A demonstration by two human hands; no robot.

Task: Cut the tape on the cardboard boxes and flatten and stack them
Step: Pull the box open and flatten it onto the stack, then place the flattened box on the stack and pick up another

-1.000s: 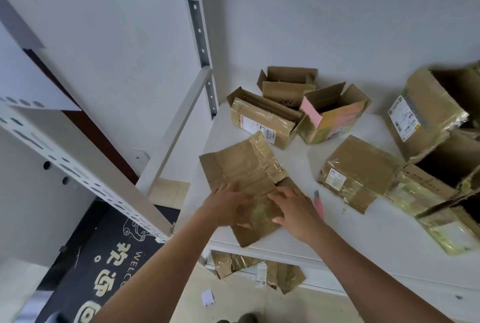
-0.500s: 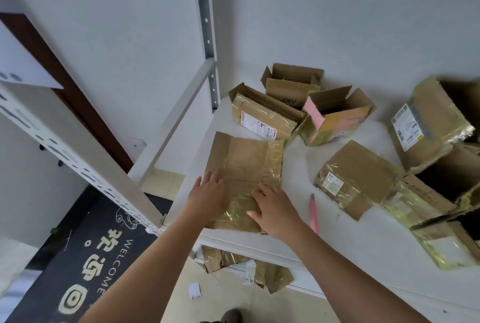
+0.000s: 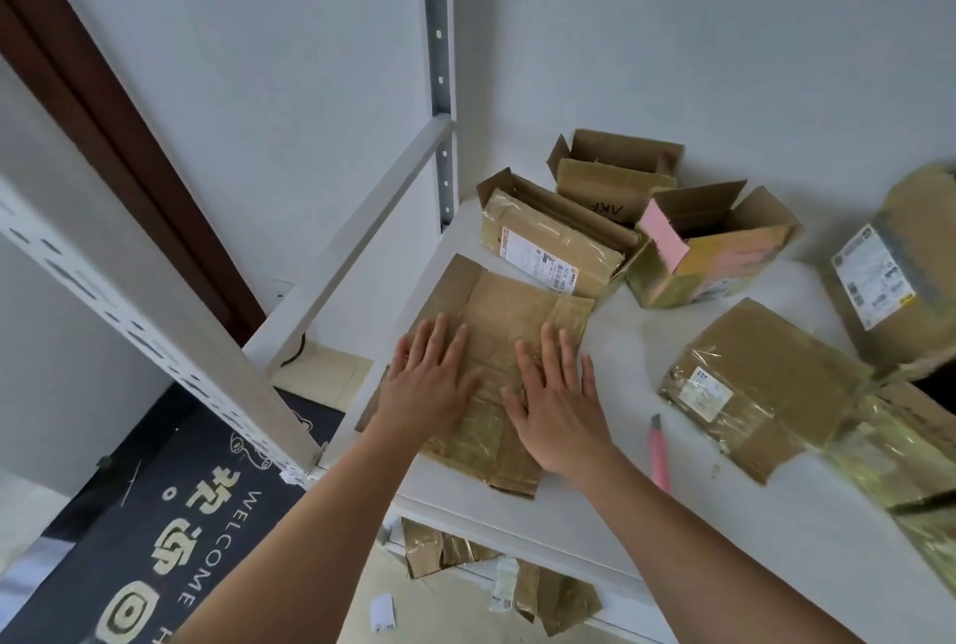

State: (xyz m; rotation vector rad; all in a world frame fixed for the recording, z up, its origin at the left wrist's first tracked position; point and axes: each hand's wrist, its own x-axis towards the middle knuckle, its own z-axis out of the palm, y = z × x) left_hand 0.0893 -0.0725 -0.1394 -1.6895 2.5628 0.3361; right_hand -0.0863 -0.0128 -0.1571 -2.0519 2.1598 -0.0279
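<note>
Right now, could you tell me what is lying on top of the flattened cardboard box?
Both hands press flat on the flattened cardboard box: left hand, right hand, fingers spread. Whatever lies beneath the cardboard is hidden.

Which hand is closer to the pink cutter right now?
Right. The right hand presses the flattened box just left of the pink cutter; the left hand presses farther left.

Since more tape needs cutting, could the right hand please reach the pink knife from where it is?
Probably yes: the right hand lies flat on the cardboard, the knife beside it with nothing between.
</note>
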